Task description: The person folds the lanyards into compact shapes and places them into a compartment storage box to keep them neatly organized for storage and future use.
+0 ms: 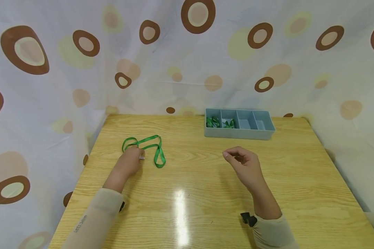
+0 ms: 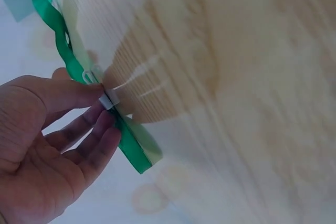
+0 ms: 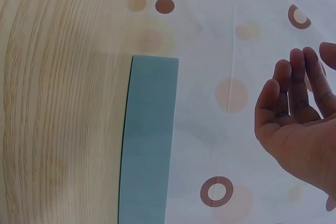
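Note:
On the left part of the table lies a green lanyard (image 1: 149, 138), its strap spread in loose loops. My left hand (image 1: 129, 162) is at its near side. In the left wrist view, the thumb and fingers pinch a small white plastic piece (image 2: 109, 98) on the lanyard, and the green strap (image 2: 131, 148) extends to both sides of the fingers. Over the right half of the table, my right hand (image 1: 247, 169) hovers with loosely bent fingers and nothing held. The right wrist view shows that hand (image 3: 302, 129) apart from the blue box.
A blue-grey box (image 1: 237, 133) with several compartments stands at the table's back edge, right of centre. Green straps (image 1: 212, 122) lie in its leftmost compartment, and more green strap (image 1: 229, 123) in the one beside it. A patterned curtain (image 1: 174, 62) surrounds the wooden table (image 1: 199, 180).

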